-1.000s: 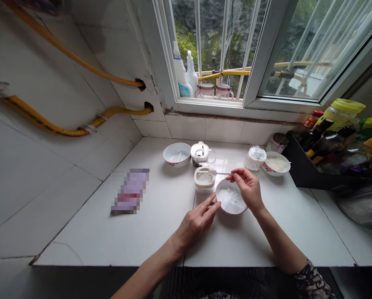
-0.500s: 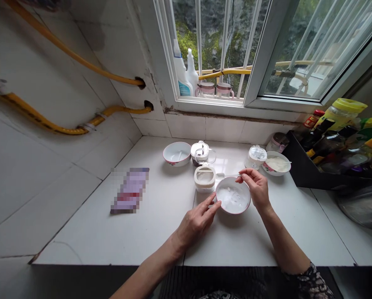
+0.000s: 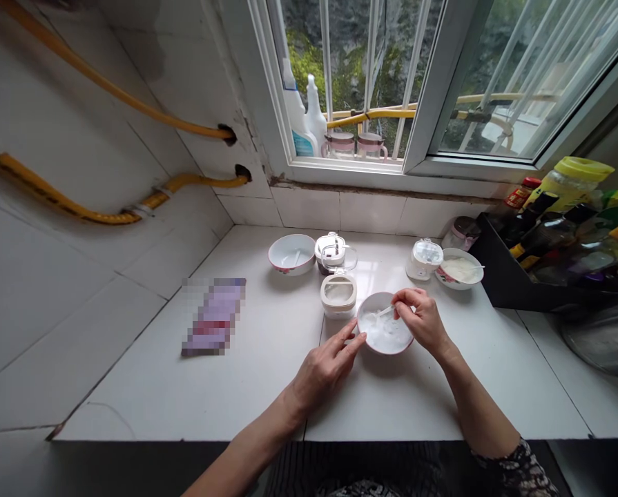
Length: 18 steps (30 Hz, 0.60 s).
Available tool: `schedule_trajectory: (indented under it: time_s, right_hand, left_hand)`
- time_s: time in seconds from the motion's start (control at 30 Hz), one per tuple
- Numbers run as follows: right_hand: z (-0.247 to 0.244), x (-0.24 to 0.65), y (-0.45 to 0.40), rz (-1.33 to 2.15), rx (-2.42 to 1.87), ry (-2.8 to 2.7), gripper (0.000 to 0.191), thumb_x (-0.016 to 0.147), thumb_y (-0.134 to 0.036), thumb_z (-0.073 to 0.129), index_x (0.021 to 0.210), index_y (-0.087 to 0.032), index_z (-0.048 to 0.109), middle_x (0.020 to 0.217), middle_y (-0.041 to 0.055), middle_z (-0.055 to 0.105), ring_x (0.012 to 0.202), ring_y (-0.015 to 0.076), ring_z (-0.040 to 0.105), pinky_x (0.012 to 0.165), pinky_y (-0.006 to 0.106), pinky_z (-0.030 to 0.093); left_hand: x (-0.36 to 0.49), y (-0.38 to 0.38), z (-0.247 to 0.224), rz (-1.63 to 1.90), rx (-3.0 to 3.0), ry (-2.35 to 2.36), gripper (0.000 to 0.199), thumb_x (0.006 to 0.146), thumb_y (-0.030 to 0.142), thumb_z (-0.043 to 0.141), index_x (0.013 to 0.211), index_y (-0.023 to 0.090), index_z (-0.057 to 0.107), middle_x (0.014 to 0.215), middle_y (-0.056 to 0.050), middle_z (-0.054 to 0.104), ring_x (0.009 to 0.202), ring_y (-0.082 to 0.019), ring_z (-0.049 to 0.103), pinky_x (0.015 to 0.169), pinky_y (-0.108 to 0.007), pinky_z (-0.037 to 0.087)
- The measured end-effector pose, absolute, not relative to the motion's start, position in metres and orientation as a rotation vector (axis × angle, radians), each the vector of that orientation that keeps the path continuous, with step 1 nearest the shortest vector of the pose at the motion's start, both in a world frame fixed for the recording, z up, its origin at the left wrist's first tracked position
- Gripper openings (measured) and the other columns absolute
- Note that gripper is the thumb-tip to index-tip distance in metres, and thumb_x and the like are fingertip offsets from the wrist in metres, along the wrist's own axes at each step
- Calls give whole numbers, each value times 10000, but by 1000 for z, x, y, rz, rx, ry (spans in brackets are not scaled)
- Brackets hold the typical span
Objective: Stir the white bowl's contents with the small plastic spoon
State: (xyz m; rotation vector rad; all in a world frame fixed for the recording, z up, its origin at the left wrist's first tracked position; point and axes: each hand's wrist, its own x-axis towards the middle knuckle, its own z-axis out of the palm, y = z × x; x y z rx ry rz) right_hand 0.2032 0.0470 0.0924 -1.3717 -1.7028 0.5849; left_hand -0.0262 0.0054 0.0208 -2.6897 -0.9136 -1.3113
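Observation:
A white bowl (image 3: 391,343) with a pink rim stands on the counter, holding white powdery stuff. My left hand (image 3: 329,362) steadies its left rim, thumb and fingers against the edge. Between the thumb and fingers of my right hand (image 3: 422,321) is a small white spoon (image 3: 385,311), its head down in the bowl at the powder. Just left of the bowl sits a square seasoning jar (image 3: 338,295) with its clear lid raised; what is inside looks pale. Behind that jar stands a second seasoning jar (image 3: 331,250) with dark contents.
A floral bowl (image 3: 291,255) with a spoon in it is at the back left. Another lidded jar (image 3: 425,259) and a bowl of white stuff (image 3: 460,269) stand at the back right, by a black box (image 3: 516,290) of bottles. A blurred purple packet (image 3: 215,317) lies left.
My right hand has brought the spoon from above the bowl's far rim, beside the open jar, down into the bowl. The left hand stays at the bowl's rim.

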Motion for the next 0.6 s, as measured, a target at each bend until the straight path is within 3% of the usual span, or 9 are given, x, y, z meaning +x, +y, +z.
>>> schedule_trajectory:
  time_s: [0.3, 0.6]
  right_hand:
    - [93, 207, 49, 940, -1356, -1330, 108, 706, -286, 568, 655, -212, 629, 515, -8, 624, 537, 167, 570, 616, 311, 464]
    - [91, 213, 56, 1132, -1278, -1108, 101, 636, -289, 625, 629, -193, 656, 480, -9, 613, 506, 146, 541, 593, 305, 463]
  left_hand:
    - [-25, 6, 18, -1328, -2676, -912, 502, 968, 36, 471, 1452, 166, 458, 1412, -197, 565, 1107, -224, 704, 875, -308, 632]
    - [-26, 5, 18, -1310, -2690, -918, 485, 962, 32, 466, 1431, 156, 480, 1396, -207, 576, 1152, -234, 681, 892, -307, 624]
